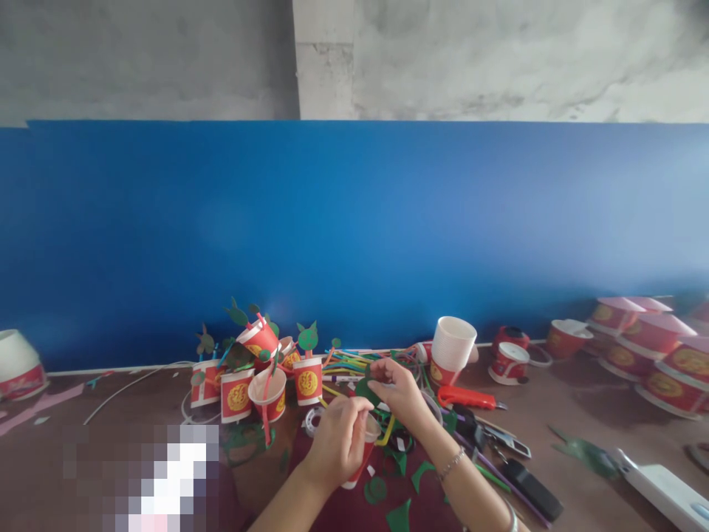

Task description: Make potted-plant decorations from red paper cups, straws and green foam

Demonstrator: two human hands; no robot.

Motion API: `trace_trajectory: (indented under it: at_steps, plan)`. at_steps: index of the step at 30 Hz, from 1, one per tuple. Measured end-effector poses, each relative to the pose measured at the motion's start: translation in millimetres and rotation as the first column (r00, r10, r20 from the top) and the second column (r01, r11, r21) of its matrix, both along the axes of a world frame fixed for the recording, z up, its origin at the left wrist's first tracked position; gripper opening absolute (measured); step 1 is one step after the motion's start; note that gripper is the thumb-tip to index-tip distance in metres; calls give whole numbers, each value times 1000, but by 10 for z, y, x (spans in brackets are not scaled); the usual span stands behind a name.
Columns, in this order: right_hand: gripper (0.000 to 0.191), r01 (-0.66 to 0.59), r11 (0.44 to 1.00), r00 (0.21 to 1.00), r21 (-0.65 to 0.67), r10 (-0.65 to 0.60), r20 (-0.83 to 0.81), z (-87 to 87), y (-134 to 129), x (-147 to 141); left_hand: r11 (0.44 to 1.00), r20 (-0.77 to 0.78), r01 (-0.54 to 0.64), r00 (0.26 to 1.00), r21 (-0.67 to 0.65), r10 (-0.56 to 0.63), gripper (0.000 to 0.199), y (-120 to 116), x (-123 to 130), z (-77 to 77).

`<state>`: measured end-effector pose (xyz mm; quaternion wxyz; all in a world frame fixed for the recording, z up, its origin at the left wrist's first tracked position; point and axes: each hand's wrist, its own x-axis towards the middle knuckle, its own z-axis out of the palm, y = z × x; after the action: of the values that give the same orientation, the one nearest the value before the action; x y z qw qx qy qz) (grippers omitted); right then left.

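My left hand point(339, 445) is closed around a small red-and-white paper cup point(354, 479), partly hidden behind the fingers. Just above the cup's rim, my right hand point(396, 388) pinches a dark green paper cutout point(364, 390); its full shape is covered by the fingers. Green paper scraps point(399, 516) and a round green cutout point(375, 489) lie below the hands. To the left stand several red paper cups point(238, 397) with straws and green cutouts, one bearing a green animal-like head point(308, 338).
Colored straws point(346, 362) lie behind my hands. On the right are stacked white cups point(453, 343), an orange utility knife point(470, 399), keys with a black fob point(532, 488), tape rolls point(509, 362) and several pink-topped red cups point(648, 332). A blue panel point(354, 222) borders the table's back.
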<state>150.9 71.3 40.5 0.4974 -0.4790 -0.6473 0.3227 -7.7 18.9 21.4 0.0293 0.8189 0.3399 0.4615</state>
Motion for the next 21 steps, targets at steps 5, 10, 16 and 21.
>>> trace_trajectory:
  at_steps: [5,10,16,21]
  plan:
    - [24,-40,999,999,-18,40,-31,28,-42,-16,999,-2,-28,1000,44,28,20,-3,24,-42]
    - [31,-75,996,996,39,77,-39,124,-99,-15,980,95,-200,975,0,199,20,38,27,-66]
    - [25,93,993,994,65,-96,42,187,-84,76,823,68,-458,860,-336,506,21,121,-22,81]
    - [18,-18,993,847,-119,78,526,303,-201,132,717,-64,-528,822,-455,565,23,180,-47,113]
